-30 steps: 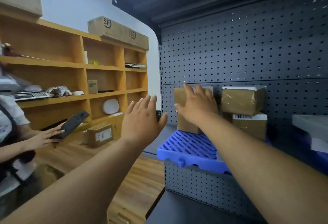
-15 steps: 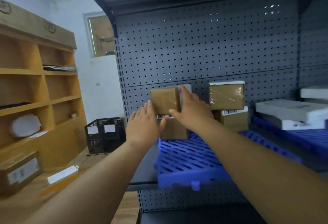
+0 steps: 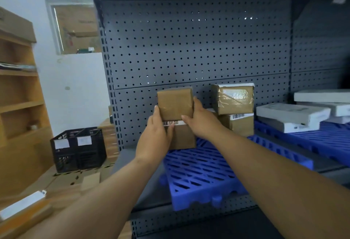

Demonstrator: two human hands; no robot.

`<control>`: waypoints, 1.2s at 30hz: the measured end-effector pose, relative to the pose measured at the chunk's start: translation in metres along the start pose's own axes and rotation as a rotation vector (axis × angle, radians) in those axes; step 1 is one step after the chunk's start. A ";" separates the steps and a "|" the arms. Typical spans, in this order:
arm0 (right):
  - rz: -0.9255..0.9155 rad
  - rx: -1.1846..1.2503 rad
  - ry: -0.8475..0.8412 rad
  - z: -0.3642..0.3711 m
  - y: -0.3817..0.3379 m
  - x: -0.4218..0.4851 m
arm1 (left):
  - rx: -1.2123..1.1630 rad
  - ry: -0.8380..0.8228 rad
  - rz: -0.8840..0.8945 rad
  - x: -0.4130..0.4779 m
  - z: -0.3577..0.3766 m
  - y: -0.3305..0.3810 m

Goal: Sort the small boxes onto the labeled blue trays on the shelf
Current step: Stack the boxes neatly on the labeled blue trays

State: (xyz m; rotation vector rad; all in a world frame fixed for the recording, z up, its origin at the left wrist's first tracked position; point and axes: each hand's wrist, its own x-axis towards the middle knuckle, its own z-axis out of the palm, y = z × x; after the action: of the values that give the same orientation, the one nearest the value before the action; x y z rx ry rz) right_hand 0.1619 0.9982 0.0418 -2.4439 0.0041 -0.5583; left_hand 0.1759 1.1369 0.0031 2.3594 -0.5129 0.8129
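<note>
both hands gripping a brown taped cardboard box (image 3: 175, 103): left hand (image 3: 154, 140) curling at its lower left edge, right hand (image 3: 201, 123) clasping its right side. box sitting atop another brown box (image 3: 184, 136) on slatted blue plastic tray (image 3: 200, 174), against grey perforated metal backboard (image 3: 189, 49).

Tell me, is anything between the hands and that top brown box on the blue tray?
Nothing visible. The left hand and right hand hold the upper brown cardboard box by its sides, directly above a second brown cardboard box on the slatted blue plastic tray.
</note>
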 end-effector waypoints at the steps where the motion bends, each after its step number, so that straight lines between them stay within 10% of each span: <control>1: -0.002 0.001 -0.004 0.001 0.002 0.002 | -0.006 0.012 -0.001 -0.001 0.001 0.001; 36: -0.003 0.036 -0.080 0.004 0.018 0.037 | -0.042 0.047 -0.110 0.016 0.027 0.008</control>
State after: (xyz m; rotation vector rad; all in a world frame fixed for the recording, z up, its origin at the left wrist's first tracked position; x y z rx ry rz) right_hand 0.1994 0.9808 0.0428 -2.4302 -0.0429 -0.4573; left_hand 0.1952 1.1113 -0.0005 2.3021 -0.3740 0.7978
